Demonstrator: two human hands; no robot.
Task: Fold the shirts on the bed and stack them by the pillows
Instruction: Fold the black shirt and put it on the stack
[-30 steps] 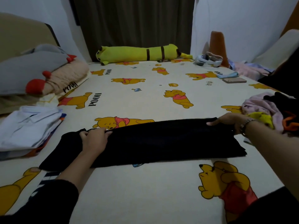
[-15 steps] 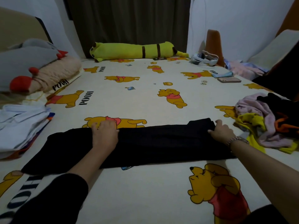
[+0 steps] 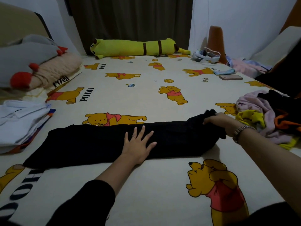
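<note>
Left hand [image 3: 138, 144] presses flat, fingers spread, on a black shirt [image 3: 97, 142]; right hand [image 3: 219, 121] grips its lifted end

Wide open sheet [image 3: 146, 95] beyond the black shirt [image 3: 97, 142], a clean lane up the middle of the bed. On the left, the folded stack [image 3: 21, 121] and the pillows [image 3: 32, 66] crowd that edge. On the right, the heap of unfolded clothes [image 3: 267, 115] sits just beside the right hand [image 3: 218, 121]. Far end: yellow plush bolster [image 3: 130, 48], phone [image 3: 230, 77], white headset [image 3: 206, 55]. Bare sheet in front, too.
</note>
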